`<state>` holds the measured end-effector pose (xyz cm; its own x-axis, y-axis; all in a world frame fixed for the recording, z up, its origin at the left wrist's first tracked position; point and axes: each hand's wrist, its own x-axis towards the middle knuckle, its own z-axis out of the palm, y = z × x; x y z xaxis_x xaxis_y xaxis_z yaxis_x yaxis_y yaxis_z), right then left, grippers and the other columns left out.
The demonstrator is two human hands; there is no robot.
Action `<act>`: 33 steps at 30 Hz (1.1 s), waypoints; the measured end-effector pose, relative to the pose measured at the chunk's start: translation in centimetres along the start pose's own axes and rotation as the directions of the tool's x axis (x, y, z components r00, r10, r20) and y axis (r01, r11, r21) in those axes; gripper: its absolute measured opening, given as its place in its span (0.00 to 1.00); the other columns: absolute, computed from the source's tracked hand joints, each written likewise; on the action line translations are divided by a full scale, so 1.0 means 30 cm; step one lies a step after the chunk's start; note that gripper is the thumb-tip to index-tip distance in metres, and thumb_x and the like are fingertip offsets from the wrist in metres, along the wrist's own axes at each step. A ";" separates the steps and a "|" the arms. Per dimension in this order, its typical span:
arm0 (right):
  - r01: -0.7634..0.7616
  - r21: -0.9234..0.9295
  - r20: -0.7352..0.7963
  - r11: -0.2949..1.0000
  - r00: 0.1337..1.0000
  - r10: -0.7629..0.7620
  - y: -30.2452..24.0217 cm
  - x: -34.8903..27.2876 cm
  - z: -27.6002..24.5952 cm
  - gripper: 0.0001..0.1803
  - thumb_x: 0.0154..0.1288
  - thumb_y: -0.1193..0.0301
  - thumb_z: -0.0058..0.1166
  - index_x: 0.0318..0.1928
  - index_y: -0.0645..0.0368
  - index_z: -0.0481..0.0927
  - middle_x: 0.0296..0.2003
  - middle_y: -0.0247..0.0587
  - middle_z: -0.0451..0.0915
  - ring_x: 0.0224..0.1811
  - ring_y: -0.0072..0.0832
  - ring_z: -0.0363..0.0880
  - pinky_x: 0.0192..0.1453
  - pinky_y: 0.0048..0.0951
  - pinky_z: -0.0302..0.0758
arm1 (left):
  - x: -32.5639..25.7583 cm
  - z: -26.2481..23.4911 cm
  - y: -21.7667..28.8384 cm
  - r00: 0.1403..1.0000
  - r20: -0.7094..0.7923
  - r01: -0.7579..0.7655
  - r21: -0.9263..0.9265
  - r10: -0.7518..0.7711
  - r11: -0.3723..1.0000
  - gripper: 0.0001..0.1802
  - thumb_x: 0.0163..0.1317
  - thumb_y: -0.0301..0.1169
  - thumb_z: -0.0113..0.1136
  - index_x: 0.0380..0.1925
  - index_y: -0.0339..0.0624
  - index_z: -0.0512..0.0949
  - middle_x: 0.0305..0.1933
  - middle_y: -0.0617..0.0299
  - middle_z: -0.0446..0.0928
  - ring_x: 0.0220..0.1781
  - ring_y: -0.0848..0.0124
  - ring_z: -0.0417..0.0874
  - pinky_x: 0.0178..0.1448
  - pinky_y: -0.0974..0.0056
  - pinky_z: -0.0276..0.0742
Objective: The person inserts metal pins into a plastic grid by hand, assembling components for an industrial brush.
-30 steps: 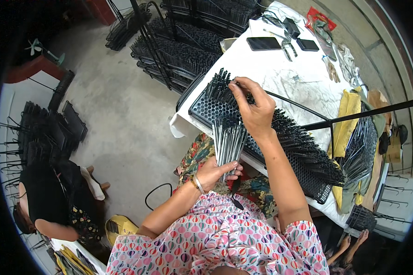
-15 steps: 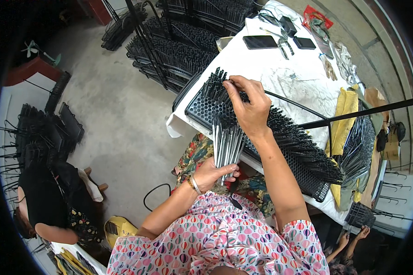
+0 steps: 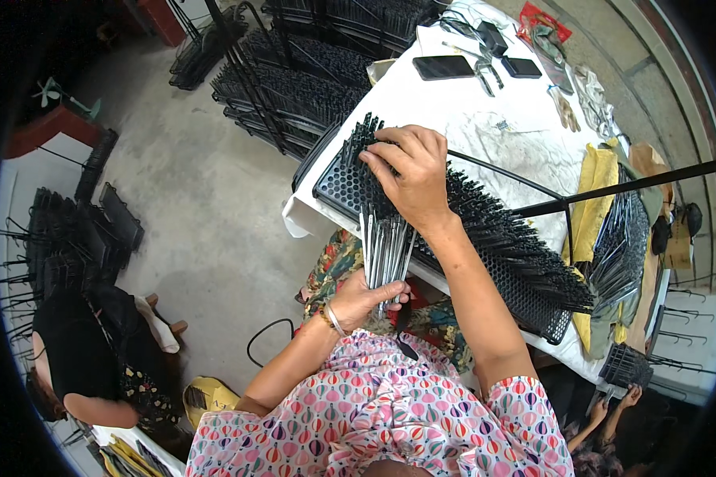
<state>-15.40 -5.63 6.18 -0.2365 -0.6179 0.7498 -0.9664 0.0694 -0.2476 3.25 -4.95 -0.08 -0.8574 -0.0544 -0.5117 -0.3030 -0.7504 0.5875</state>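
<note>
My left hand (image 3: 359,302), with a bracelet at its wrist, is closed around a bundle of thin silvery rods (image 3: 384,253) with dark upper ends. Just beyond the bundle lies a black perforated tray (image 3: 344,188), slanting across the table's near edge. Many slim black rods (image 3: 497,226) stand in rows in its holes. My right hand (image 3: 416,176) is over the tray's left part, thumb and fingers pinched together beside the upright rods. Whatever is between those fingertips is too small to make out.
On the white-covered table (image 3: 485,127) lie a phone (image 3: 443,67), pliers (image 3: 488,75) and gloves (image 3: 565,110). A black bar (image 3: 648,181) crosses at right, near more rods on yellow cloth (image 3: 593,187). Loaded racks (image 3: 294,87) stand behind. Another person (image 3: 83,342) sits at left; another person's hands (image 3: 616,405) show lower right.
My right hand has shifted slightly left along the tray, its fingers now lower among the rods. The left hand still holds the bundle. The whole view has moved slightly.
</note>
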 end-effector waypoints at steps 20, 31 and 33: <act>-0.811 0.388 0.389 0.437 0.574 0.720 -0.099 -0.199 -0.238 0.19 0.58 0.74 0.59 0.50 0.68 0.74 0.35 0.42 0.78 0.30 0.20 0.76 0.31 0.20 0.73 | -0.009 0.006 0.006 0.988 0.147 -0.040 0.019 0.037 0.999 0.17 0.62 0.31 0.58 0.49 0.38 0.72 0.40 0.61 0.78 0.40 0.72 0.80 0.40 0.69 0.76; -0.769 0.570 0.390 0.289 0.563 0.728 -0.101 -0.192 -0.306 0.14 0.56 0.83 0.57 0.45 0.67 0.78 0.36 0.41 0.82 0.36 0.20 0.79 0.41 0.20 0.76 | -0.008 0.001 -0.001 0.995 0.103 0.014 -0.067 -0.007 0.998 0.15 0.62 0.32 0.57 0.47 0.38 0.72 0.40 0.60 0.77 0.40 0.70 0.80 0.40 0.67 0.78; -0.630 0.650 0.161 0.424 0.661 0.733 -0.113 -0.165 -0.334 0.12 0.56 0.84 0.57 0.43 0.67 0.79 0.36 0.42 0.81 0.37 0.22 0.80 0.41 0.22 0.77 | -0.001 0.004 0.001 0.997 0.067 0.049 -0.088 -0.043 0.995 0.15 0.62 0.31 0.57 0.47 0.38 0.72 0.39 0.60 0.77 0.40 0.70 0.80 0.40 0.67 0.79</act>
<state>-11.97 5.05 9.44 -0.8486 -0.4836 0.2147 -0.1955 -0.0906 -0.9765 3.21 -4.90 0.01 -0.8695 0.0222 -0.4935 -0.3067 -0.8074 0.5040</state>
